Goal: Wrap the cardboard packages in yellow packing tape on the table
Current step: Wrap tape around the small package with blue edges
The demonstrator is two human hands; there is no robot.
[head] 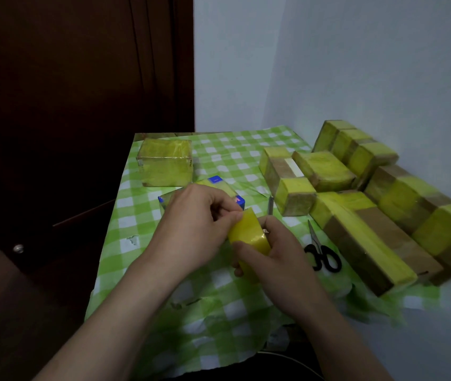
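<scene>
The left hand [194, 224] pinches the upper edge of the tape roll [247, 236], probably at its loose end. The right hand [276, 259] curls its fingers round the roll, which looks light, stiff and slick, best held by its rim. Just behind the roll a half-wrapped, blue-cornered package [215, 180] lies on the surface [213, 306]; scissors [322, 257] lie right of the roll.

Dim, soft focus, wide-angle edge distortion
</scene>
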